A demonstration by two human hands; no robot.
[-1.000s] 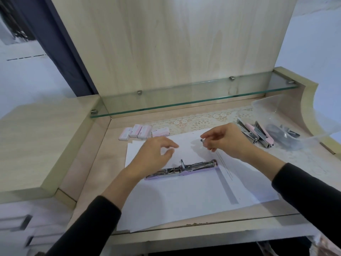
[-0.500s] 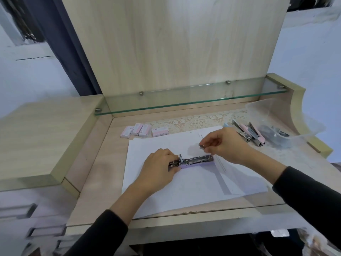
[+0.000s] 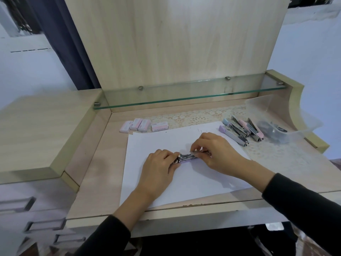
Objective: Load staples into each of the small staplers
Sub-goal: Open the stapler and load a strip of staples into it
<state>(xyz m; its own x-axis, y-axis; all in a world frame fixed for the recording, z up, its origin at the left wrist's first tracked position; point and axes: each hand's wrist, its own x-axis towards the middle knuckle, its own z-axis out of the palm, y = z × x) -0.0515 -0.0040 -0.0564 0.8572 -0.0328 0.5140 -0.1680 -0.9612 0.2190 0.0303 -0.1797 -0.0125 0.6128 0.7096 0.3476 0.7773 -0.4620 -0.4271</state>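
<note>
A small lilac stapler (image 3: pixel 186 157) lies opened flat on the white paper (image 3: pixel 184 183), its metal channel facing up. My left hand (image 3: pixel 159 166) covers and holds down its left end. My right hand (image 3: pixel 215 151) pinches a thin strip of staples (image 3: pixel 194 153) over the channel's right half; the strip is mostly hidden by my fingers. Three more small staplers (image 3: pixel 239 131), lilac, blue and pink, lie open at the back right. Several pink staple boxes (image 3: pixel 142 125) sit in a row at the back left.
A clear plastic tub (image 3: pixel 267 108) with dark metal parts lies tipped at the far right on a lace mat (image 3: pixel 203 115). A glass shelf (image 3: pixel 184 97) runs above the desk's back. A raised wooden side top (image 3: pixel 36 133) borders the left.
My right hand came down and left onto the stapler with the staple strip. My left hand, free a second ago, now holds the stapler's left end.
</note>
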